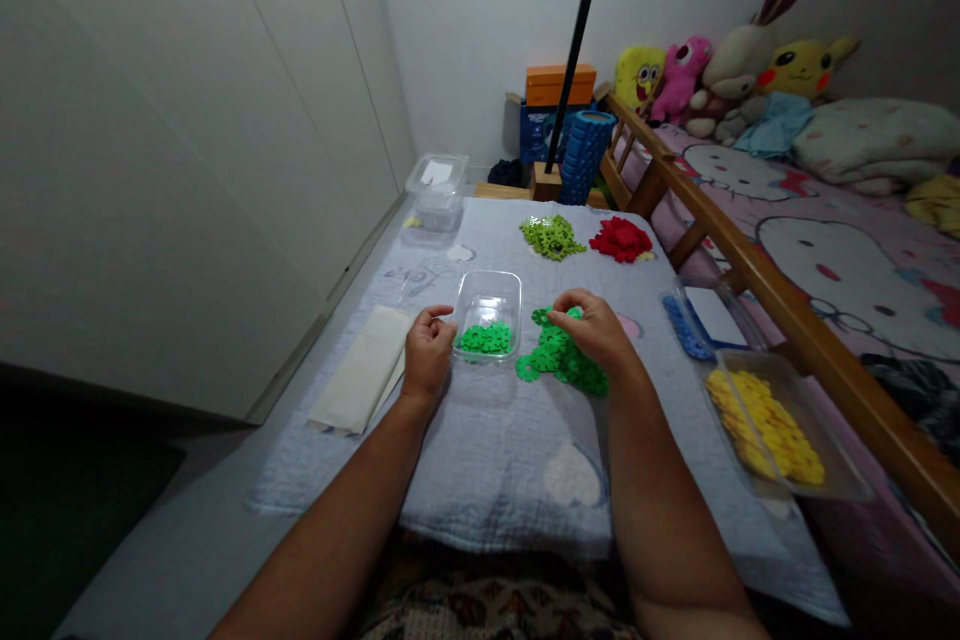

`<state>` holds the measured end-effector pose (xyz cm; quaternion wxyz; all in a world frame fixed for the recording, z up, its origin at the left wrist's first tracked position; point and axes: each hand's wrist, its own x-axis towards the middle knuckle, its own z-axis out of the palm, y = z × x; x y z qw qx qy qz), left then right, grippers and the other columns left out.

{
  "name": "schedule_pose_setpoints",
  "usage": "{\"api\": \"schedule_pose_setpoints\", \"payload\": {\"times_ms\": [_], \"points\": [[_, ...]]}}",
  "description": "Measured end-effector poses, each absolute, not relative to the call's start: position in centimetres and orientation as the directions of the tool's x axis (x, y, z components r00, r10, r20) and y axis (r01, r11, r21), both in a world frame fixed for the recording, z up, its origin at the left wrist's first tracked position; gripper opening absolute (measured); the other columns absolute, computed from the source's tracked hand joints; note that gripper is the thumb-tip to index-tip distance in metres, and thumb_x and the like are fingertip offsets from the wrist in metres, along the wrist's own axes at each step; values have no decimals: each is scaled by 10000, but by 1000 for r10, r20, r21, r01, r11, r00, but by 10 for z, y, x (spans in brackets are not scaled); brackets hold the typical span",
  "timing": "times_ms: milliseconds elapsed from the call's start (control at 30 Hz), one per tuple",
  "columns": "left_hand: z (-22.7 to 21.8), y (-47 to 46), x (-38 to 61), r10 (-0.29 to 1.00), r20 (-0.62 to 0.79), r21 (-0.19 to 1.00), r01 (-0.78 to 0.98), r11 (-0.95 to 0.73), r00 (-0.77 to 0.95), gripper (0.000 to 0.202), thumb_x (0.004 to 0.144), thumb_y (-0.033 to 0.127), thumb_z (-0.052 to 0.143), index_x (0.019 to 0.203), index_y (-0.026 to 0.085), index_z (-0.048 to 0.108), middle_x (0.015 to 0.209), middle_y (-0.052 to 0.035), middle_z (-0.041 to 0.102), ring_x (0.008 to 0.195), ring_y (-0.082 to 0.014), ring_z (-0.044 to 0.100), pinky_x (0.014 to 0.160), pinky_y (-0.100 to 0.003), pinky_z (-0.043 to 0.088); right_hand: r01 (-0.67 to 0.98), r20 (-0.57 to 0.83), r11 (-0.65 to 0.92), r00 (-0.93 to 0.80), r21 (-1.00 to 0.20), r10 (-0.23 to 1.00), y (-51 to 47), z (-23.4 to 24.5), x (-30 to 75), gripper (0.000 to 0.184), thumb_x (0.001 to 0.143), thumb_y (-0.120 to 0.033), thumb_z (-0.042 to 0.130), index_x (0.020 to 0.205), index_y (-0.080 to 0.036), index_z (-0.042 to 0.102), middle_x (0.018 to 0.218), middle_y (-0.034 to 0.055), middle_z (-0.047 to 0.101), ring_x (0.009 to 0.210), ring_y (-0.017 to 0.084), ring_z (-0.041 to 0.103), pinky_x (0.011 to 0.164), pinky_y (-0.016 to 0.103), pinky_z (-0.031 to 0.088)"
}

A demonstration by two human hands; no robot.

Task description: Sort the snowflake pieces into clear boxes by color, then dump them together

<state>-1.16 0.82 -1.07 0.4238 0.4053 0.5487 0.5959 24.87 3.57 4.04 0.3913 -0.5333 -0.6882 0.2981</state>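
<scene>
While the left hand (429, 350) sits loosely curled at the left edge of the clear tub (491, 295) in the head view, its grip undeterminable, the right hand (592, 328) pinches a green piece (541, 316) above the green pile (556, 356), right of the tub. Green discs (486, 338) lie inside. Lettering on the dark blue box (535, 135) is too small to read.

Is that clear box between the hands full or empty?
Neither: the clear box is partly filled. Green pieces lie in its near part, while the far part shows bare, see-through plastic.
</scene>
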Motion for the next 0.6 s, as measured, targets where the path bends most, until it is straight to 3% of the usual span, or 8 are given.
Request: {"api": "schedule_pose_setpoints", "payload": {"times_ms": [100,200,400,600], "points": [[-12,8,-12,953,14,997,-64,-35,-302,321,746,326,686,1023,179,620,579,111,367,473,-82,299,492,-221,251,470,375,341,-23,-814,927,34,44,234,151,832,-321,692,732,-226,630,804,6,654,833,207,595,854,350,446],[-11,8,-11,957,9,996,-81,-34,-289,336,745,331,686,1036,179,613,565,117,361,465,-80,290,488,-217,247,571,438,395,-68,-720,896,30,45,213,136,870,-281,701,753,-235,648,817,12,674,886,221,592,946,390,412],[-3,5,-6,974,-28,988,-157,-8,-226,403,727,319,701,1092,195,583,538,136,349,446,-77,267,479,-207,235,799,366,383,-221,-463,904,29,45,183,67,911,-215,713,855,-249,730,947,43,709,1054,258,557,1146,532,256],[3,0,-3,983,-38,988,-157,9,-182,403,738,312,698,1104,194,577,534,131,388,455,-83,294,476,-207,241,881,317,373,-279,-292,906,28,41,176,127,935,-207,666,895,-259,775,1198,84,683,1249,310,468,1201,649,130]]}}
